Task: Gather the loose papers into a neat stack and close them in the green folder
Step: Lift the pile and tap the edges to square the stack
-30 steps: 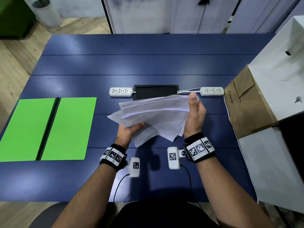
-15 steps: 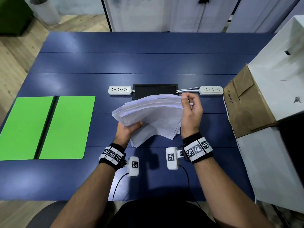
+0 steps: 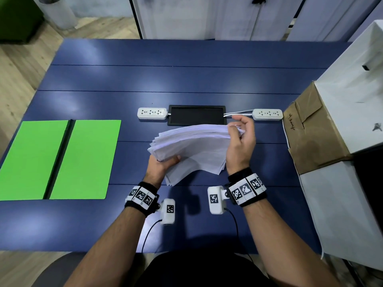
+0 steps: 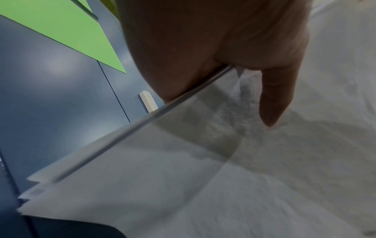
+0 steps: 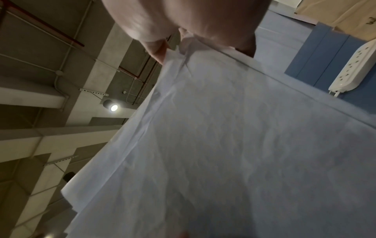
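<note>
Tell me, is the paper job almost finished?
About halfway. Done: the papers are all off the table. In hand: the left hand and right hand grip them, but the edges are uneven and fanned. Left: square them, lay them in the open folder and close it.

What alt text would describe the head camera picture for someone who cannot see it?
Two hands hold a fanned sheaf of white papers above a blue table: left hand underneath, right hand pinching the far corner. An open green folder lies to the left.
</note>
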### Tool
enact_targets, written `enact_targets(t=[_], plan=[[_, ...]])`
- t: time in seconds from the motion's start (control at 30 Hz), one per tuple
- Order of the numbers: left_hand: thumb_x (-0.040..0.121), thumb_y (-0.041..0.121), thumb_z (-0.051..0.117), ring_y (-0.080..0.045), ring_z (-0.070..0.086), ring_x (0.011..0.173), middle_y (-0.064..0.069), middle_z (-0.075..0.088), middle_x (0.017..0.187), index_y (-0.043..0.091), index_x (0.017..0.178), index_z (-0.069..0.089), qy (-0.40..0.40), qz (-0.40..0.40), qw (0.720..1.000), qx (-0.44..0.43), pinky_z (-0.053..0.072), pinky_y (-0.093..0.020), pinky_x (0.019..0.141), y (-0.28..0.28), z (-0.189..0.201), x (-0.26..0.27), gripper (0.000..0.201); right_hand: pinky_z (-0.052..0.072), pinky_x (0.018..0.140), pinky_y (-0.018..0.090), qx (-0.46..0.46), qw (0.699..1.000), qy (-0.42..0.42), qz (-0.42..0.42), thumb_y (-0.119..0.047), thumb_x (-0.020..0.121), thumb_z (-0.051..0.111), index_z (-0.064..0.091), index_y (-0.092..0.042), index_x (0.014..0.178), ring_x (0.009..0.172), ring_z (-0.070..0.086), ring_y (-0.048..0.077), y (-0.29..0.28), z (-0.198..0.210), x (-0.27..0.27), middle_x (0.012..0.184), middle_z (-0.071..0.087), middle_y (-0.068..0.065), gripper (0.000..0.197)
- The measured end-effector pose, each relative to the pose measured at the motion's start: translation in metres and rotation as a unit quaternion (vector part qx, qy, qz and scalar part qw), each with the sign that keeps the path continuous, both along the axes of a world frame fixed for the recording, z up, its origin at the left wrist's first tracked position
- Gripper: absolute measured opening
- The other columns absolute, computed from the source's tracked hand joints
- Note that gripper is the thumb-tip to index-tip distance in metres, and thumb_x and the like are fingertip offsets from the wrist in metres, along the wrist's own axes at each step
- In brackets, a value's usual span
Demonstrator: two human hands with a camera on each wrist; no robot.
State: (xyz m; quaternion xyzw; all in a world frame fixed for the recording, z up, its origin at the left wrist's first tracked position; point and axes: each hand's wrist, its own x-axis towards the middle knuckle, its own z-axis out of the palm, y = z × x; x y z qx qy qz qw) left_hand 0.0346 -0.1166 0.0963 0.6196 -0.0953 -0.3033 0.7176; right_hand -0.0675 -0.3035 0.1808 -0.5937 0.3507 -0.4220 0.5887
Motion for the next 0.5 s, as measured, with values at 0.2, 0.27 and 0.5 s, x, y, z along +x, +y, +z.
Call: enact_targets(t=[0.2,0.27,0.5], plan=[[0.075,0.004,0.077,-0.017,0.072,0.101,0.001,0.077,0.109,0.020,0.116,0.068,-0.006,-0.010,1.000,0.001,0.058,-0.034,0.086,0.000,0.002,-0.001,0.045,0.049,0.072,0.020,-0.020,1.000,0.006,0.015,-0.019,0.091,0.072,0.060,-0.009,0.108,0.071,0.058,0.004,0.002,0.000,0.001,0.084,0.061,-0.003,0.024],[0.074,0.007,0.080,-0.019,0.071,0.102,-0.002,0.076,0.112,0.019,0.117,0.068,-0.003,-0.009,1.000,0.004,0.058,-0.037,0.089,0.000,0.001,-0.001,0.046,0.049,0.074,0.023,-0.023,1.000,0.008,0.015,-0.017,0.092,0.070,0.060,-0.011,0.108,0.073,0.058,0.007,0.001,-0.003,0.002,0.085,0.061,-0.003,0.020],[0.075,0.005,0.079,-0.016,0.073,0.098,0.001,0.078,0.107,0.022,0.113,0.070,-0.014,-0.005,1.000,0.013,0.060,-0.037,0.089,-0.002,0.002,-0.003,0.043,0.044,0.083,0.019,-0.046,0.999,0.019,0.017,-0.004,0.101,0.045,0.062,-0.003,0.112,0.088,0.059,0.007,-0.003,-0.011,0.001,0.092,0.064,-0.012,0.020]])
